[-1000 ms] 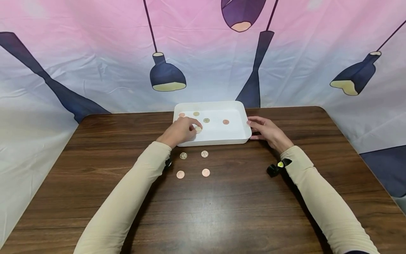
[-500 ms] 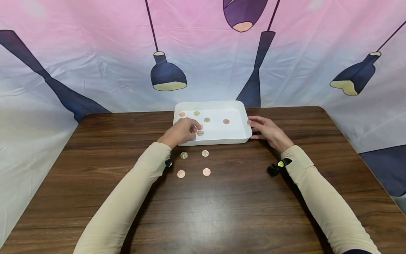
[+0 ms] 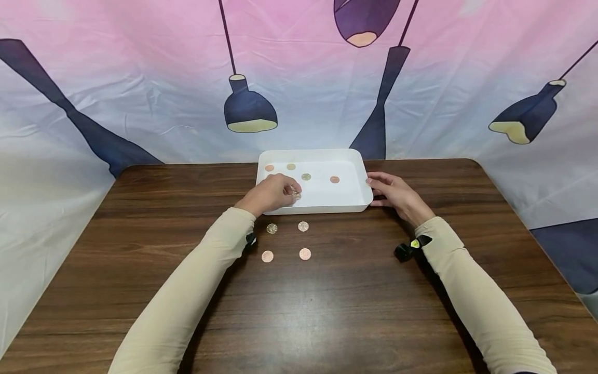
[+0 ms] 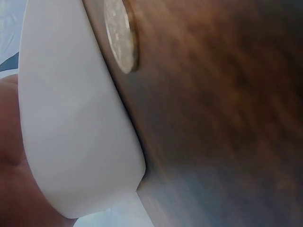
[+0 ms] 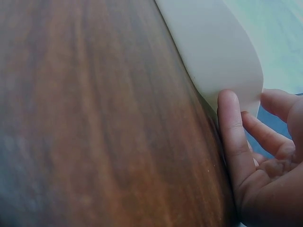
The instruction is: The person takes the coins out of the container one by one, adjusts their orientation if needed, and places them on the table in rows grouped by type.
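A white tray lies at the table's far edge. Over its left front part, my left hand pinches a gold-coloured coin between thumb and fingers, partly hidden by the fingertips. A copper coin, two gold-coloured coins and another copper coin lie spread in the tray. My right hand rests at the tray's right end, thumb straight against the outer wall and a fingertip at the rim. In the left wrist view, the tray's wall hides most of the left hand.
Two paler coins and two copper coins lie on the brown wooden table in front of the tray, in two rows. A printed cloth with lamp shapes hangs right behind the table.
The left fingers have shifted slightly right and down over the gold-coloured coin, which lay uncovered beside them half a second ago. The right hand and the tray stay in place.
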The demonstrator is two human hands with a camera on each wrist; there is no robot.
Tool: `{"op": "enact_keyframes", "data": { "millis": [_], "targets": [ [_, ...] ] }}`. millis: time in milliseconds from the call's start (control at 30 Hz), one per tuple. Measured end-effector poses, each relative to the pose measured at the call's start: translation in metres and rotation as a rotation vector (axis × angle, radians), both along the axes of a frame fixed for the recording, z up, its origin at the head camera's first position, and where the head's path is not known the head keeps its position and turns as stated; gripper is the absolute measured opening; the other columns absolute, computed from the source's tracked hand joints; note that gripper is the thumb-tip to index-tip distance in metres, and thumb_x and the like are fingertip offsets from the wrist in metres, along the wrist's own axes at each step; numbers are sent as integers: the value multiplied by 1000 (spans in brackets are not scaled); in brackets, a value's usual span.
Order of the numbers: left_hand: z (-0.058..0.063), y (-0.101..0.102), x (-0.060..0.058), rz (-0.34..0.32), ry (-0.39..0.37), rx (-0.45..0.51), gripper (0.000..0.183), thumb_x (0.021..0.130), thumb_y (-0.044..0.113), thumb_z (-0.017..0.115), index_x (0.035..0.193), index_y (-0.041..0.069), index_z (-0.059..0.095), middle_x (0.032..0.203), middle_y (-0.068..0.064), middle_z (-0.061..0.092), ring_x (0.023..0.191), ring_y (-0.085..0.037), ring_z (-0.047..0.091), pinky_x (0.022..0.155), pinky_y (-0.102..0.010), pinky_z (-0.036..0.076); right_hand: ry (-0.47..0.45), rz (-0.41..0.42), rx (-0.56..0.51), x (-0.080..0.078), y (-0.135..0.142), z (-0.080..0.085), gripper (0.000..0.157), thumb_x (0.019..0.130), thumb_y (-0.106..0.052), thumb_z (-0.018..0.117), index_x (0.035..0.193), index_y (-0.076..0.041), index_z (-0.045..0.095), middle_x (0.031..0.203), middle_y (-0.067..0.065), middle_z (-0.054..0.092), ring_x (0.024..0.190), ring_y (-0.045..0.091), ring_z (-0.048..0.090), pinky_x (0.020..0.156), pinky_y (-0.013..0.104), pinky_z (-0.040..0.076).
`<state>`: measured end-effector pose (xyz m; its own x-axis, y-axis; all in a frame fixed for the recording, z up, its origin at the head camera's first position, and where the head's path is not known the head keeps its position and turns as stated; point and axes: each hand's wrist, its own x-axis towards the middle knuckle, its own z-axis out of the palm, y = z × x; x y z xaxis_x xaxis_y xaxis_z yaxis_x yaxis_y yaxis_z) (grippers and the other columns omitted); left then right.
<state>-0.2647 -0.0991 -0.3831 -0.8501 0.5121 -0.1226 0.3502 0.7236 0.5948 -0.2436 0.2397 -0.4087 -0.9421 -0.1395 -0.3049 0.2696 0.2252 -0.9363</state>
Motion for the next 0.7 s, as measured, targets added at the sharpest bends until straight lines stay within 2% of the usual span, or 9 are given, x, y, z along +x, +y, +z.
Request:
{"op": "enact_keyframes", "data": {
  "millis": [100, 233, 467, 700],
  "targets": [
    [1, 1, 0, 12, -9, -13, 26, 98, 5, 70, 122, 3, 77, 108, -14, 76, 99, -24, 67, 89, -38, 56, 3, 0, 0, 0, 1, -2, 61, 110, -33, 58, 161, -6, 40, 132, 10, 57, 98, 9, 66, 83, 24, 61],
    [1, 4, -1, 62, -25, -29, 26, 98, 6, 74, 123, 4, 78, 112, -14, 76, 104, -25, 68, 93, -39, 56, 1, -3, -1, -1, 1, -3, 59, 111, -32, 57, 161, -6, 41, 134, 11, 55, 98, 9, 67, 82, 24, 61],
    [2, 9, 0, 144, -45, -39, 23, 97, 7, 77, 120, 7, 80, 106, -11, 76, 93, -20, 64, 84, -34, 54, 7, 5, 3, -1, 2, -1, 58, 111, -32, 56, 161, -6, 41, 136, 13, 54, 99, 8, 66, 82, 24, 61],
    [5, 9, 2, 149, -73, -58, 21, 97, 9, 76, 118, 8, 78, 103, -9, 70, 90, -21, 60, 81, -35, 51, -3, 13, 9, -2, 2, -2, 59, 111, -32, 57, 161, -6, 40, 137, 14, 54, 100, 9, 66, 83, 24, 61]
  ]
}}
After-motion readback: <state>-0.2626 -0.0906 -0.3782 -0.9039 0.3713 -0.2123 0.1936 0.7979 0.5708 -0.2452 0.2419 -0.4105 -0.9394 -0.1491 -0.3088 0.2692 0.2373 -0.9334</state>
